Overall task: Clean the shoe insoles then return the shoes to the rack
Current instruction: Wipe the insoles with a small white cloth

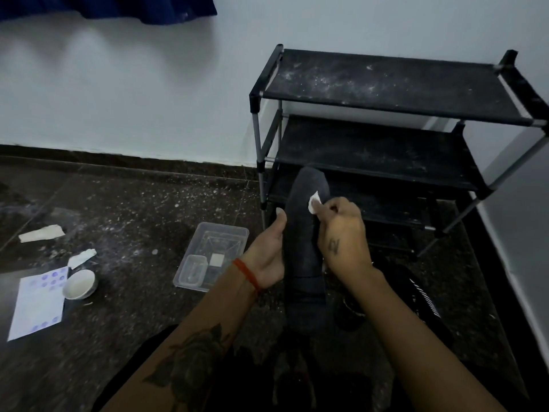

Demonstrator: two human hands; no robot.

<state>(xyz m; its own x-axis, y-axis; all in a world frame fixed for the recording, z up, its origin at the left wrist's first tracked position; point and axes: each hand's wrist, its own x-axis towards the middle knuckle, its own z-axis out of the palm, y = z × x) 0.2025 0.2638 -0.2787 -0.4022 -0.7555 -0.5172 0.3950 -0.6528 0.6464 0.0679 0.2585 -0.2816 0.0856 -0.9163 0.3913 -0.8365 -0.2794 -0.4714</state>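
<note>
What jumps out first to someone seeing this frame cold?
Dead centre, a long dark grey insole is held up: the left hand grips its edge while the right hand pinches a small white wipe against its upper part. Behind stands a black fabric-shelved shoe rack, dusted with white specks and holding no shoes. Left on the dark speckled floor sits a clear plastic tray.

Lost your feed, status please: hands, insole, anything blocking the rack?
Left hand grips insole. Right hand pinches white wipe against it. Rack shelves hold no shoes; nothing blocking.
</note>
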